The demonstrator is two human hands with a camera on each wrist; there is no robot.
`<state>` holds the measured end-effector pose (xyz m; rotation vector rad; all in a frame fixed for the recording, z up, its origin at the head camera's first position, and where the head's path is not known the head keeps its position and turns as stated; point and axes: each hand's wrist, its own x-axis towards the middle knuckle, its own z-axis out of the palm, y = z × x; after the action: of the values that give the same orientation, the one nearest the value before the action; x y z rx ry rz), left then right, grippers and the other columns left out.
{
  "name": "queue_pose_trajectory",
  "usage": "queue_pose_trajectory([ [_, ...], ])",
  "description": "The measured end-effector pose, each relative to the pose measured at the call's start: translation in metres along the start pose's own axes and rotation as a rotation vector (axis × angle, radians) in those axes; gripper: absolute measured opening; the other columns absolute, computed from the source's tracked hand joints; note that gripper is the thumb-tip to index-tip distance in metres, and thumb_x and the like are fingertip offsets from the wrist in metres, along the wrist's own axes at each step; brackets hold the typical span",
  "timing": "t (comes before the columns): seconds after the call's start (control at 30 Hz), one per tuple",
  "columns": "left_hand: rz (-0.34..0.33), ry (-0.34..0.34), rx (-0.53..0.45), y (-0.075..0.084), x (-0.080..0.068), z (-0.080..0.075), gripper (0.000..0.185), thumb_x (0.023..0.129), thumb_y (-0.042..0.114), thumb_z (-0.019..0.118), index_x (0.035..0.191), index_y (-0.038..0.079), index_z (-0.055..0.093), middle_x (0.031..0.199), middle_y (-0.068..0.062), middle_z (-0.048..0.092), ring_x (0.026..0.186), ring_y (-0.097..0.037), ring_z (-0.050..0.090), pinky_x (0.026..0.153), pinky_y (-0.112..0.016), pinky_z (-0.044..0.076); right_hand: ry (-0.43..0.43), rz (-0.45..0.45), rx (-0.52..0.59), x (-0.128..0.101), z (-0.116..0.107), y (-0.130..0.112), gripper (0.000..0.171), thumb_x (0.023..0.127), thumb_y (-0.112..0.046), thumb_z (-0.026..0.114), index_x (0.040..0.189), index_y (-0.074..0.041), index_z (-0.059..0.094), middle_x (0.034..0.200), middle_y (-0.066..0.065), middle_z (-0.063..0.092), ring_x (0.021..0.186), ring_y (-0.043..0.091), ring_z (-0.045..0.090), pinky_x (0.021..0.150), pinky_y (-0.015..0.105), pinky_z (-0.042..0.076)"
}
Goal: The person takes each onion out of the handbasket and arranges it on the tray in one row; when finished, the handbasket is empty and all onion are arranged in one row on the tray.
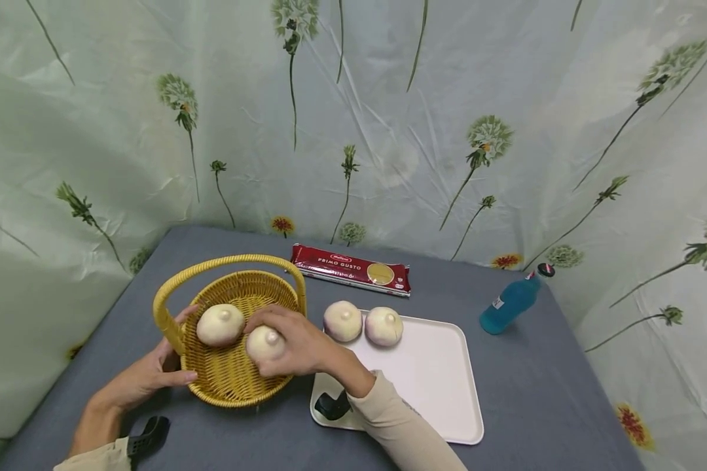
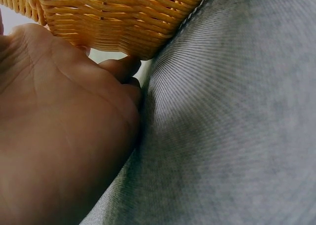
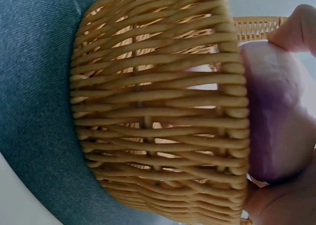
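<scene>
A yellow wicker basket (image 1: 224, 376) with an arched handle stands on the grey table (image 1: 536, 405). One pale onion (image 1: 220, 324) lies inside it. My right hand (image 1: 294, 340) grips a second pale onion (image 1: 264, 345) just over the basket's right inner side. In the right wrist view this onion (image 3: 276, 116) sits at the basket (image 3: 158, 111) rim, with a fingertip (image 3: 296, 32) above it. My left hand (image 1: 153, 373) holds the basket's left wall, thumb by the rim. The left wrist view shows that hand (image 2: 59, 126) with its fingers curled against the basket (image 2: 118, 18) base.
Two more onions (image 1: 343, 320) (image 1: 383, 326) lie at the far left of a white tray (image 1: 436, 386) right of the basket. A red pasta packet (image 1: 351, 269) lies behind, and a blue bottle (image 1: 509, 304) stands tilted at the right. A floral curtain surrounds the table.
</scene>
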<state>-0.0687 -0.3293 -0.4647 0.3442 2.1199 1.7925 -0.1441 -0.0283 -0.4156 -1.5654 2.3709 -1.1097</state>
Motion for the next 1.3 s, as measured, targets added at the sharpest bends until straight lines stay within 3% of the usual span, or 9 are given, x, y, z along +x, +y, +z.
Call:
queue_pose_trajectory([
  [0.27, 0.003, 0.003, 0.001, 0.002, -0.001, 0.0, 0.107, 0.091, 0.001, 0.067, 0.16, 0.037, -0.007, 0.162, -0.027, -0.016, 0.119, 0.027, 0.025, 0.092, -0.009, 0.034, 0.047, -0.005, -0.001, -0.006, -0.002, -0.008, 0.053, 0.072, -0.026, 0.08, 0.121, -0.014, 0.063, 0.122, 0.0, 0.059, 0.112, 0.008, 0.054, 0.093, 0.015, 0.042],
  [0.53, 0.002, 0.003, -0.002, 0.002, -0.001, 0.0, 0.107, 0.091, 0.001, 0.067, 0.16, 0.037, -0.007, 0.162, -0.029, -0.014, 0.119, 0.027, 0.027, 0.092, -0.01, 0.035, 0.127, 0.02, 0.006, -0.012, -0.006, -0.013, 0.055, 0.071, -0.036, 0.09, 0.116, -0.019, 0.062, 0.116, -0.006, 0.06, 0.107, 0.0, 0.055, 0.089, 0.013, 0.045],
  [0.9, 0.059, -0.039, -0.051, -0.001, 0.0, 0.0, 0.105, 0.093, -0.003, 0.063, 0.161, 0.033, -0.009, 0.157, -0.031, -0.011, 0.125, 0.021, 0.032, 0.094, -0.014, 0.039, 0.215, 0.026, -0.001, -0.028, -0.015, -0.016, 0.041, 0.074, -0.03, 0.082, 0.109, -0.02, 0.064, 0.109, -0.008, 0.062, 0.101, 0.002, 0.057, 0.083, 0.014, 0.047],
  [1.13, 0.041, -0.026, -0.036, -0.001, 0.0, -0.001, 0.107, 0.092, -0.002, 0.064, 0.16, 0.035, -0.01, 0.159, -0.031, -0.014, 0.121, 0.024, 0.03, 0.093, -0.013, 0.038, 0.245, 0.042, 0.029, -0.043, -0.025, -0.013, 0.048, 0.073, -0.025, 0.082, 0.119, -0.02, 0.07, 0.115, -0.002, 0.063, 0.108, 0.006, 0.058, 0.083, 0.018, 0.05],
  [1.3, 0.038, -0.023, -0.032, 0.0, -0.001, -0.001, 0.107, 0.092, -0.001, 0.065, 0.16, 0.035, -0.01, 0.159, -0.031, -0.018, 0.12, 0.026, 0.029, 0.093, -0.011, 0.036, 0.292, 0.048, 0.043, -0.053, -0.036, -0.009, 0.036, 0.072, -0.022, 0.082, 0.106, -0.02, 0.071, 0.113, -0.005, 0.066, 0.111, 0.009, 0.06, 0.086, 0.025, 0.052],
])
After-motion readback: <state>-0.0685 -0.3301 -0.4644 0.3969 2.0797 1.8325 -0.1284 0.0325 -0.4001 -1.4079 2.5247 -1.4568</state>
